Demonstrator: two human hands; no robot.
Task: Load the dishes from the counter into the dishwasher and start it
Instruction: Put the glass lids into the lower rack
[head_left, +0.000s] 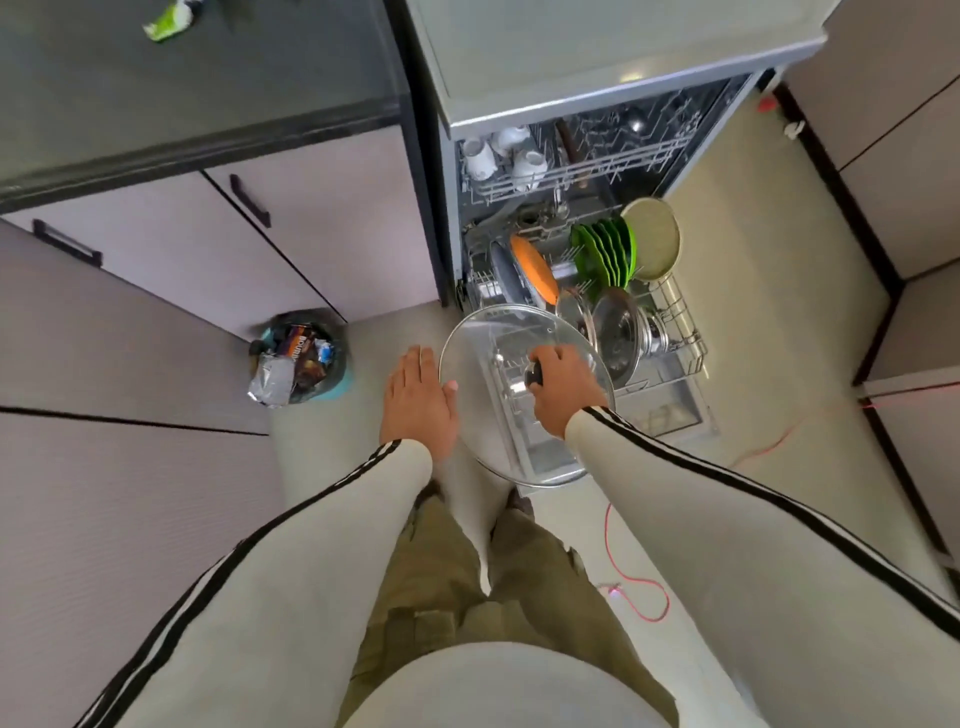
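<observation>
My right hand (563, 387) grips the black knob of a large glass lid (483, 415), held flat above the front of the pulled-out lower rack (685, 332). My left hand (418, 402) rests flat against the lid's left rim, fingers together and thumb touching the glass. The open dishwasher (571, 78) stands ahead. Its lower rack holds green plates (605, 254), a cream plate (654, 239), an orange plate (535, 267), a grey plate and two steel-rimmed lids (618, 332). White cups (506, 153) sit in the upper rack.
A dark counter (208, 78) with a green packet (169, 21) lies at the upper left, over pale cabinets. A full rubbish bin (298, 356) stands on the floor left of the dishwasher. A red cable (644, 592) runs over the floor at right.
</observation>
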